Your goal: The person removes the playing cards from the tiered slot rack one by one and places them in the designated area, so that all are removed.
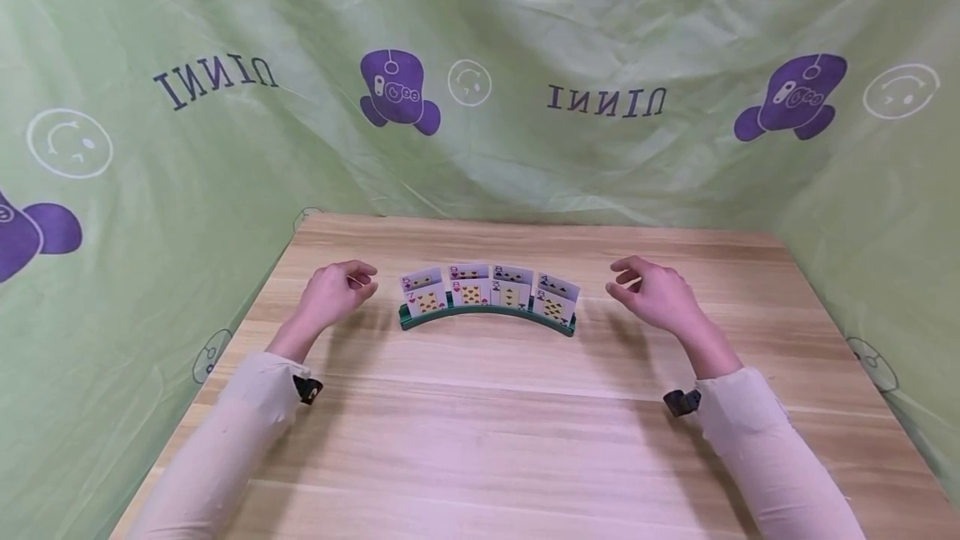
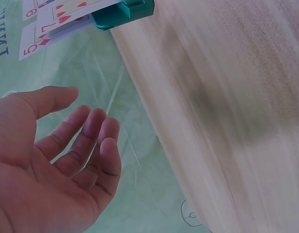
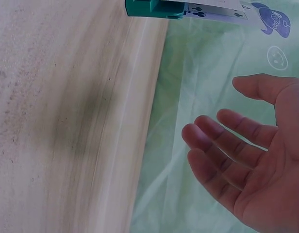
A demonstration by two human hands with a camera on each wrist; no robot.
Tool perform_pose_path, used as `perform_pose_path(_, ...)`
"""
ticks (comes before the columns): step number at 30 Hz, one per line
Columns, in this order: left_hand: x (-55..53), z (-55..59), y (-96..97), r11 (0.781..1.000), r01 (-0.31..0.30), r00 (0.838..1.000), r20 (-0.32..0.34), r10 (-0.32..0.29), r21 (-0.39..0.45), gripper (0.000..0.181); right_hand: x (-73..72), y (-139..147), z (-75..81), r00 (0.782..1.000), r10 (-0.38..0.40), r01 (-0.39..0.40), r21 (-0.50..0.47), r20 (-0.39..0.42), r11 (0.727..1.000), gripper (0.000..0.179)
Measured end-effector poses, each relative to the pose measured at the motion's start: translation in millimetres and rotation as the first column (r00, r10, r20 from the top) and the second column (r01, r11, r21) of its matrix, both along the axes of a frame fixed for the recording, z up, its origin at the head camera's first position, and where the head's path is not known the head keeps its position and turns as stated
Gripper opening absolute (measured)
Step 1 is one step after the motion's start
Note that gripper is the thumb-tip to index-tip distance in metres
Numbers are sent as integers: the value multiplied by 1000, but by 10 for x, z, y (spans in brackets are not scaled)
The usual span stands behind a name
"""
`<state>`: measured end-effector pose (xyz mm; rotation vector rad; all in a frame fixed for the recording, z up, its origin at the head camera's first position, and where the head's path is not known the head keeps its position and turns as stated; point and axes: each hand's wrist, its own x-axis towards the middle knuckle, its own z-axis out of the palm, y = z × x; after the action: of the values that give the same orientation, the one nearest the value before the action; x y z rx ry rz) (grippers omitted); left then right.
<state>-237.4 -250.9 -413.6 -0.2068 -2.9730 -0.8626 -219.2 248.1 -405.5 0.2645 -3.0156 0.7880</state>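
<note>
A curved green card holder (image 1: 487, 311) stands on the table with playing cards upright in two rows. In front are a seven of hearts (image 1: 426, 301), an eight (image 1: 470, 292), a three (image 1: 510, 296) and another eight (image 1: 553, 307); the rear cards show only their upper parts. Left of the holder, apart from it, my left hand (image 1: 335, 294) hovers with loosely bent fingers and holds nothing. On the other side my right hand (image 1: 654, 294) hovers likewise, its palm bare in the right wrist view. Both wrist views catch an end of the green holder (image 2: 123, 15).
The wooden table (image 1: 480, 440) reaches back to a green curtain (image 1: 480, 165) printed with purple figures and smiling faces. Curtain also hangs along the left and right sides. A small black device sits at each cuff.
</note>
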Motion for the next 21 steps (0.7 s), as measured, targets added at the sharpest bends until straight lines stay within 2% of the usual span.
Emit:
perform_pose_path(11,50,-21,5,999,-1,1000,19,0,50,30,32,-23,0,1000,8,-8,-30,-4,1000,41)
perform_pose_path(21,99,-57,4,996,-7,1000,-9,7,86,27,64,-37,-25,1000,12,-14,-61,-21,998,38)
